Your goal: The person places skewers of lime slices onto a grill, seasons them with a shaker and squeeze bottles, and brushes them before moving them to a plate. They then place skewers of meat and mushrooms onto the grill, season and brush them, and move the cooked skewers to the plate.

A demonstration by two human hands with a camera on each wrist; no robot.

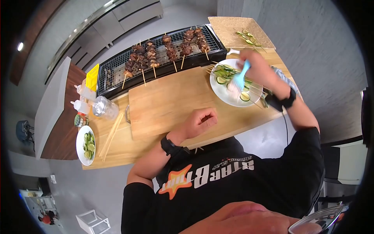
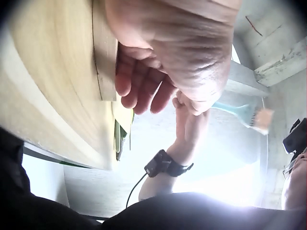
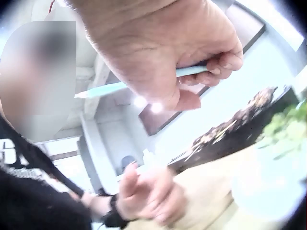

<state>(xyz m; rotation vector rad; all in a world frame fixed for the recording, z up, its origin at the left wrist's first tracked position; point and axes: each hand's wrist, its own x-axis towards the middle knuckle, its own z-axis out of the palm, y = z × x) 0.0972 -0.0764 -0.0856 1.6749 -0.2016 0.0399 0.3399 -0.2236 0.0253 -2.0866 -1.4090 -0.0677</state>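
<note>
My right hand (image 1: 257,70) grips a light-blue basting brush (image 1: 242,72) by its handle. Its pale bristles point down over a white plate (image 1: 219,92) of skewered cucumber slices (image 1: 244,96), overlapping them in the head view. In the right wrist view, curled fingers wrap the brush handle (image 3: 192,71). My left hand (image 1: 200,121) holds nothing and lies at the near edge of a wooden cutting board (image 1: 167,93), its fingers loosely curled. The left wrist view shows its fingers (image 2: 136,93) beside the board's edge.
A black grill (image 1: 117,66) with several meat skewers (image 1: 151,54) stands behind the board. Upper right is a patterned tray (image 1: 224,29) with a cucumber skewer. At left are squeeze bottles (image 1: 80,106), a glass jar (image 1: 106,108), bare sticks (image 1: 112,136) and a bowl (image 1: 81,136) of cucumber slices.
</note>
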